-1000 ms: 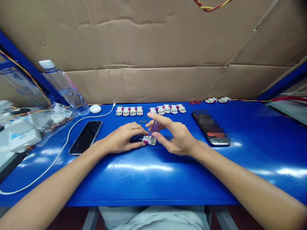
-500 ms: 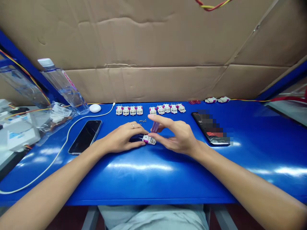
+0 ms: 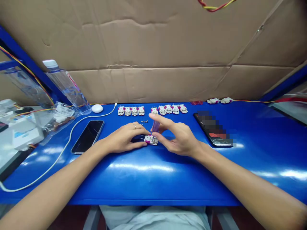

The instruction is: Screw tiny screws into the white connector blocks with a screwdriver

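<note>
My left hand [image 3: 126, 137] rests on the blue table, its thumb and forefinger closed on a small white and purple plug-like part [image 3: 151, 139] with metal pins pointing left. My right hand [image 3: 181, 137] grips a short screwdriver with a clear purple handle [image 3: 156, 126], held upright over that part. The forefinger lies on top of the handle while the thumb is at its side. The screwdriver's tip is too small to make out. Just beyond my left fingers are several tiny screws [image 3: 144, 121].
Similar white and purple parts [image 3: 131, 111] stand in a row at the back. A phone [image 3: 88, 137] lies left, another phone [image 3: 213, 131] right. A white cable [image 3: 69, 140] curves along the left, near a water bottle [image 3: 67, 86]. Cardboard [image 3: 168, 41] walls the back.
The view has shifted slightly, so everything appears a little further right. Both hands keep nearly the same pose over the white and purple part.
</note>
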Tool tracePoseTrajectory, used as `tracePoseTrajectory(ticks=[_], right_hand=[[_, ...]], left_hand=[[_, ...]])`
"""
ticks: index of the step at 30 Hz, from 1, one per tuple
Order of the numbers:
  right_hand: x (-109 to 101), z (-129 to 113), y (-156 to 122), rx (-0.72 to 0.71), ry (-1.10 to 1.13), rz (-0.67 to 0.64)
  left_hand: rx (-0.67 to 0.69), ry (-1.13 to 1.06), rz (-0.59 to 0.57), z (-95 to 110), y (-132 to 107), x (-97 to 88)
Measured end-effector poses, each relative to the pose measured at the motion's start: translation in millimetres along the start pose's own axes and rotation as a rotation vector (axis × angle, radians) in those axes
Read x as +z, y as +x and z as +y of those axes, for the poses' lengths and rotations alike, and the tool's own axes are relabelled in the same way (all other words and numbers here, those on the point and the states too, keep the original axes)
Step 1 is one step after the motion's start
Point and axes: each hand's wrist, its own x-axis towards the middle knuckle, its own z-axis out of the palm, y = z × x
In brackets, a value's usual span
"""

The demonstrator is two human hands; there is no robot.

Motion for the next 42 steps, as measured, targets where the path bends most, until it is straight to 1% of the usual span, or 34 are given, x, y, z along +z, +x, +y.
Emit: tracePoseTrajectory(ticks=[3,6,10,12,15,20,23,27,33,35,37,40,42], right_hand=[[0.0,0.5,-0.2,-0.008,-0.01,0.005],[0.5,1.0,-0.7,0.029,0.023,-0.022],[0.9,0.6,-1.3,-0.009,-0.015,0.035],[0.9,0.1,-1.5,-0.013,-0.008,0.015],[1.0,-0.5,-1.8,0.02,0.012,-0.03],[1.4,-0.1,-1.8,-0.033,-0.014,0.028],[0.8,0.6,-1.8,0.005,0.005,-0.011],[-0.5,2.0,-2.5,0.01,-0.009,-0.001],[-1.7,2.3,-2.3,0.06,0.004,-0.057],[-2.5,2.8,-2.0,0.033,-0.018,-0.049],[-3.5,3.5,-1.6,0.009,-0.022,-0.068],[-4.5,3.2,-1.3,0.028,-0.017,-0.108],[-4.2,2.4,-1.3,0.02,-0.028,-0.083]], left_hand=[[0.007,-0.002,0.003,1.6,-0.1,-0.3],[-0.002,-0.001,0.005,3.7,0.3,-0.7],[-0.007,-0.009,-0.002,3.6,0.6,-0.3],[0.003,-0.012,0.007,2.0,0.5,0.5],[0.022,-0.012,0.02,0.0,0.4,1.6],[0.011,-0.013,0.006,1.3,0.4,1.0],[0.019,-0.012,0.01,1.8,0.2,0.6],[0.014,-0.02,0.007,1.1,0.2,0.8],[0.001,-0.003,-0.002,0.5,0.0,1.8],[0.003,-0.004,-0.005,0.5,-0.2,1.7],[0.012,-0.009,-0.003,0.6,-0.3,1.4],[0.024,-0.014,0.003,1.5,-0.4,0.4],[0.013,-0.011,0.002,2.4,-0.4,-0.3]])
